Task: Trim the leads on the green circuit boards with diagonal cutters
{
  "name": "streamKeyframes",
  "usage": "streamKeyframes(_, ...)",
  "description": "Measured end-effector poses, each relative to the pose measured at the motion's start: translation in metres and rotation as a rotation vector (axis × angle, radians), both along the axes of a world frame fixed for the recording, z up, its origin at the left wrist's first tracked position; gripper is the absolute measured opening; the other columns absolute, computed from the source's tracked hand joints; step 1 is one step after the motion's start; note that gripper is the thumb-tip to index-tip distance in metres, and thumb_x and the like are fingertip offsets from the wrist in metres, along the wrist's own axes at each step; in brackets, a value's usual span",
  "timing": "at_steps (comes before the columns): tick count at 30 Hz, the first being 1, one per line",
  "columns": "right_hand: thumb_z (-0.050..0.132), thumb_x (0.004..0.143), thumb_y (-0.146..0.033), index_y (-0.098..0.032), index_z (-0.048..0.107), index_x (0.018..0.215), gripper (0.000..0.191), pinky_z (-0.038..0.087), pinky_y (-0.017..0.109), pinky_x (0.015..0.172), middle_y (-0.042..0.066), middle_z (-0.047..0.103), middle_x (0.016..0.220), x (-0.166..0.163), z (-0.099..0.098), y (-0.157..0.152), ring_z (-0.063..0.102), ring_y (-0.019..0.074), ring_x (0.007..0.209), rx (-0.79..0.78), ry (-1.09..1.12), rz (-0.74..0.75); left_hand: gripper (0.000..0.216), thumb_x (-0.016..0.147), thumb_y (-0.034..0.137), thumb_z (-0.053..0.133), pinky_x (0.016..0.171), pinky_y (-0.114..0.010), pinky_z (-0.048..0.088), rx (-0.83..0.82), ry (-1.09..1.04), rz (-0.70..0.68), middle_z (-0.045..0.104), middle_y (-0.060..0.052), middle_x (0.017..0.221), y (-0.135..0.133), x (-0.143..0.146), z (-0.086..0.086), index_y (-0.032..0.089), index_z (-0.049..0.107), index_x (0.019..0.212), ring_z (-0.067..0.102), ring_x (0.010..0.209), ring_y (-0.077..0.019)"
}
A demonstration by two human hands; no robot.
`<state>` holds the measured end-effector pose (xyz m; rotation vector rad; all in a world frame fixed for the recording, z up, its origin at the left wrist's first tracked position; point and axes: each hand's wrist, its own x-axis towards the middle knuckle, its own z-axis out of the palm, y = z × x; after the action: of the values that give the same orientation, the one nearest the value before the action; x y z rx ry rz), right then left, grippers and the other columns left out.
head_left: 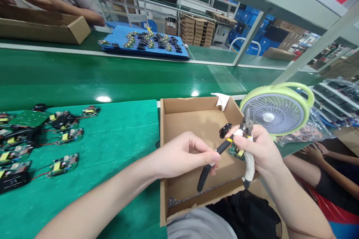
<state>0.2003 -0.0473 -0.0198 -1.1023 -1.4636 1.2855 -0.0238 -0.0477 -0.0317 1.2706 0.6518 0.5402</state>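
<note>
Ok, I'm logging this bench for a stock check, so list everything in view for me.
cardboard box: one, brown, open, before the person
cutters: one, black and white handles, over the box
small board: one, green, under the right fingers
fan: one, pale green, right of the box
circuit boards: several, green, on the mat at left
tray: one, blue, across the belt
left hand: one, bare, pinching the black handle
right hand: one, bare, gripping the white handle

So the side cutters point(223, 146) are held up off the bench, grey jaws pointing up, one handle black, the other wrapped in white. Small green circuit board point(236, 152) with a yellow part sits tucked just under them
</note>
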Motion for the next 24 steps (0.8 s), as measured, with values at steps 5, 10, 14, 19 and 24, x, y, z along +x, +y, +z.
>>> streamKeyframes(5, 0.093, 0.07, -0.047, -0.022, 0.084, 0.073, 0.026, 0.042, 0.025, 0.049, 0.001, 0.064, 0.061, -0.0002, 0.0022, -0.0026, 0.046, 0.0113, 0.05, 0.002, -0.014, -0.029, 0.038, 0.074, 0.054, 0.083, 0.074, -0.025, 0.052, 0.01, 0.016, -0.003, 0.076, -0.005, 0.071, -0.0011, 0.0003, 0.0017, 0.016, 0.079, 0.068, 0.065, 0.072, -0.0166)
streamKeyframes(10, 0.093, 0.07, -0.046, -0.022, 0.083, 0.072, 0.026, 0.043, 0.025, 0.05, 0.002, 0.066, 0.062, -0.0013, 0.0039, -0.0036, 0.05, 0.0122, 0.051, 0.011, 0.002, -0.029, 0.039, 0.076, 0.054, 0.082, 0.075, -0.025, 0.052, 0.022, 0.028, -0.006, 0.076, -0.005, 0.073, -0.0007, 0.0012, 0.0015, 0.016, 0.079, 0.067, 0.065, 0.073, -0.0171)
streamKeyframes(14, 0.092, 0.072, -0.048, -0.022, 0.084, 0.074, 0.027, 0.042, 0.025, 0.05, 0.003, 0.068, 0.065, 0.0008, 0.0005, -0.0037, 0.052, 0.0129, 0.054, -0.005, 0.023, -0.024, 0.041, 0.076, 0.056, 0.082, 0.076, -0.024, 0.052, 0.014, 0.014, -0.011, 0.076, -0.005, 0.072, -0.0016, 0.0009, -0.0008, 0.016, 0.079, 0.069, 0.066, 0.073, -0.0168)
streamKeyframes(19, 0.092, 0.071, -0.048, -0.024, 0.084, 0.075, 0.026, 0.04, 0.024, 0.051, 0.003, 0.069, 0.065, 0.0032, -0.0007, -0.0043, 0.051, 0.0124, 0.054, 0.001, 0.036, -0.033, 0.05, 0.079, 0.064, 0.077, 0.077, -0.024, 0.053, 0.02, 0.002, -0.027, 0.077, -0.006, 0.075, -0.0021, 0.0007, -0.0026, 0.015, 0.08, 0.074, 0.066, 0.075, -0.0161)
streamKeyframes(24, 0.093, 0.07, -0.05, -0.024, 0.085, 0.075, 0.028, 0.041, 0.024, 0.052, 0.005, 0.071, 0.067, 0.0025, 0.0011, -0.0044, 0.053, 0.0142, 0.057, 0.011, 0.022, -0.056, 0.053, 0.078, 0.067, 0.077, 0.074, -0.022, 0.054, -0.014, -0.029, -0.037, 0.076, -0.005, 0.073, -0.0021, 0.002, -0.0033, 0.014, 0.079, 0.073, 0.065, 0.072, -0.0143)
